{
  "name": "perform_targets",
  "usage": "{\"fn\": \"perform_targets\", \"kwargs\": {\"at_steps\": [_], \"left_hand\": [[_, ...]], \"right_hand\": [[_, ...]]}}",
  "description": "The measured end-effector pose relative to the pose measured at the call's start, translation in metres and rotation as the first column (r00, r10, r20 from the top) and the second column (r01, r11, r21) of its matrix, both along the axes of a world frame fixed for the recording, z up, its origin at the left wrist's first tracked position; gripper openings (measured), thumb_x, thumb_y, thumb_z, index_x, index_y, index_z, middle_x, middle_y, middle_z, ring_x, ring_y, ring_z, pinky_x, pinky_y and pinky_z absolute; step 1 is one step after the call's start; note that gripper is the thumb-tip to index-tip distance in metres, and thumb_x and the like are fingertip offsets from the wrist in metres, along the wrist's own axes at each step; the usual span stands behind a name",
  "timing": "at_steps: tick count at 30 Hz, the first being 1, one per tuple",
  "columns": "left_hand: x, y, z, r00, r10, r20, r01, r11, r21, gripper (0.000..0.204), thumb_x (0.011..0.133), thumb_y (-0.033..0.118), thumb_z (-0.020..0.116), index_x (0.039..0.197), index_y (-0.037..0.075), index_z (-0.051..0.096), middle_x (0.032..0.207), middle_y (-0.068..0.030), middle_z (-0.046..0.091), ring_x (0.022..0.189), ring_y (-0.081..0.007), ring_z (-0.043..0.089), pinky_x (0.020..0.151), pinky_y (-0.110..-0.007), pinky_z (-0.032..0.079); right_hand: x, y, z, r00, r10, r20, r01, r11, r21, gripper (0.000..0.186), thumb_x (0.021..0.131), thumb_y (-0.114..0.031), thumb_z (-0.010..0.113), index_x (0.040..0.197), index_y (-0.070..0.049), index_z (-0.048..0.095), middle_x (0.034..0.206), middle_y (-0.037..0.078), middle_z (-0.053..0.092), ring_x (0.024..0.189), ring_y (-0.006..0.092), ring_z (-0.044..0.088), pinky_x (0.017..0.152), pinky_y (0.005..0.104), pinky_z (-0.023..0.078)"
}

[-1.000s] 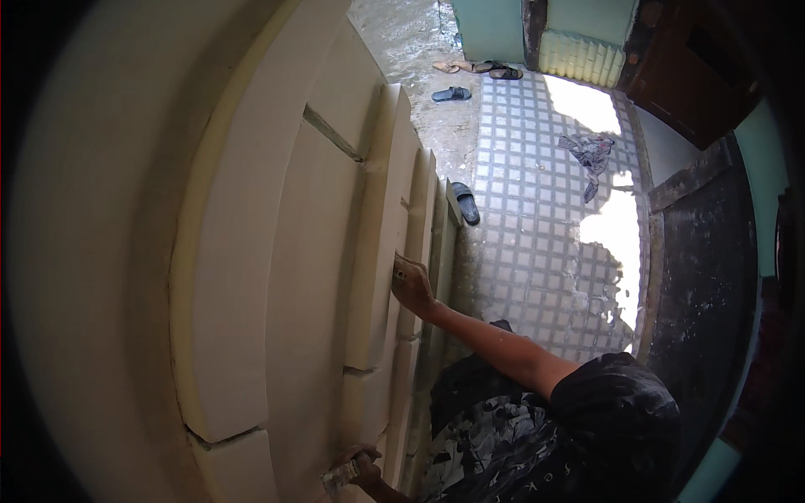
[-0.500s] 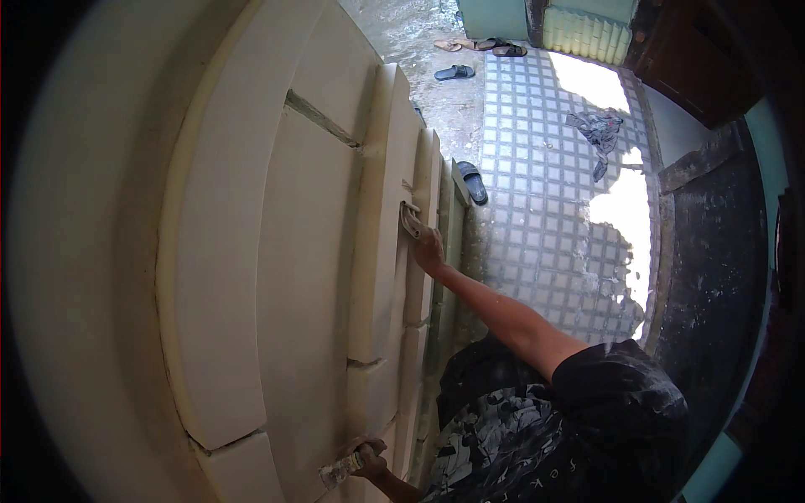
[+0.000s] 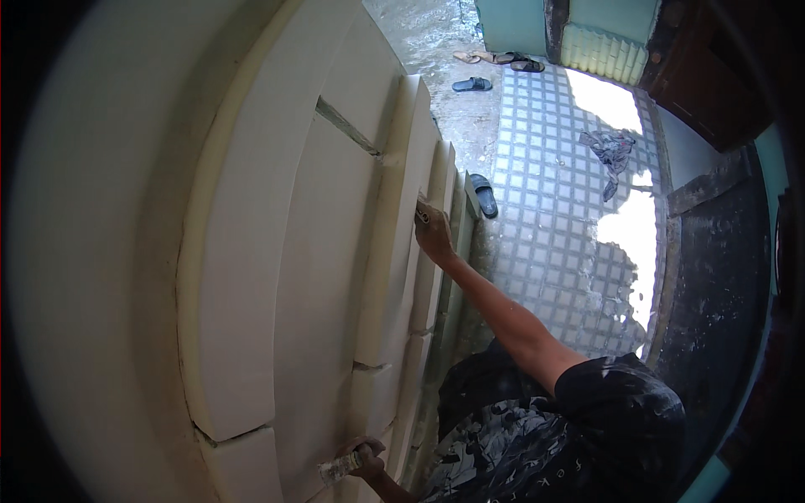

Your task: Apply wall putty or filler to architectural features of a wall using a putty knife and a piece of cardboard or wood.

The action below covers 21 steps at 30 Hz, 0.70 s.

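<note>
My right hand (image 3: 435, 230), on an outstretched arm, is closed on a small flat tool (image 3: 423, 216), partly hidden by my fingers, against a raised band (image 3: 390, 251) of the cream panelled wall (image 3: 314, 226). Lower down, my left hand (image 3: 370, 458) is closed round a light cylindrical object (image 3: 338, 469) with a patterned surface, close to the lower part of the same panels. The wall has stepped ridges and narrow grooves.
A tiled floor (image 3: 553, 251) with sunlit patches holds a crumpled cloth (image 3: 610, 155). Sandals (image 3: 471, 85) and a dark slipper (image 3: 484, 195) lie along the rough concrete (image 3: 465, 117). A dark slab (image 3: 704, 277) and brown wooden door (image 3: 696, 75) are at the right.
My right hand has moved up along the raised band, away from my body. My left hand stays low with the cylindrical object. The view has shifted slightly.
</note>
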<state>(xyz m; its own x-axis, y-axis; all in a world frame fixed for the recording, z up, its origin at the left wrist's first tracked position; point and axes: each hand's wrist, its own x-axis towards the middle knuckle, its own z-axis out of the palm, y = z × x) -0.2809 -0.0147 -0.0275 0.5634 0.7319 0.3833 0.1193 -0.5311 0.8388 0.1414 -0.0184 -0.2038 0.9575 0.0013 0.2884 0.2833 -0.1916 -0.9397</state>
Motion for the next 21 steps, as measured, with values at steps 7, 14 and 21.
{"fn": "perform_targets", "kwargs": {"at_steps": [7, 14, 21], "left_hand": [[0.013, 0.004, 0.003, 0.998, -0.056, 0.040, 0.053, 0.996, 0.067, 0.011, 0.082, 0.008, 0.048, 0.086, 0.000, 0.055, 0.060, -0.0101, 0.054, 0.038, -0.0165, 0.051, 0.032, -0.026, 0.041], [0.010, 0.002, 0.003, 1.000, 0.011, -0.014, -0.012, 0.997, -0.081, 0.007, 0.081, 0.006, 0.048, 0.082, 0.001, 0.052, 0.063, -0.0107, 0.054, 0.041, -0.0167, 0.052, 0.033, -0.026, 0.043], [0.015, 0.007, 0.003, 1.000, -0.001, 0.031, 0.001, 1.000, -0.008, 0.013, 0.083, 0.010, 0.049, 0.078, -0.001, 0.055, 0.064, -0.0112, 0.056, 0.041, -0.0170, 0.053, 0.035, -0.025, 0.044]], "right_hand": [[0.007, 0.009, -0.024, 0.982, -0.069, -0.174, 0.078, 0.996, 0.047, 0.033, 0.081, -0.004, 0.054, 0.111, -0.008, 0.064, 0.092, 0.022, 0.065, 0.084, 0.0387, 0.062, 0.075, 0.0439, 0.048], [-0.005, 0.008, -0.003, 0.997, 0.032, -0.064, -0.032, 0.999, 0.010, 0.040, 0.076, -0.004, 0.047, 0.112, -0.011, 0.063, 0.090, 0.019, 0.064, 0.091, 0.0385, 0.058, 0.088, 0.0435, 0.043], [-0.002, 0.012, 0.002, 0.882, 0.135, -0.452, -0.129, 0.991, 0.046, 0.041, 0.076, -0.003, 0.046, 0.113, -0.010, 0.063, 0.099, 0.022, 0.062, 0.098, 0.0409, 0.055, 0.088, 0.0467, 0.042]]}}
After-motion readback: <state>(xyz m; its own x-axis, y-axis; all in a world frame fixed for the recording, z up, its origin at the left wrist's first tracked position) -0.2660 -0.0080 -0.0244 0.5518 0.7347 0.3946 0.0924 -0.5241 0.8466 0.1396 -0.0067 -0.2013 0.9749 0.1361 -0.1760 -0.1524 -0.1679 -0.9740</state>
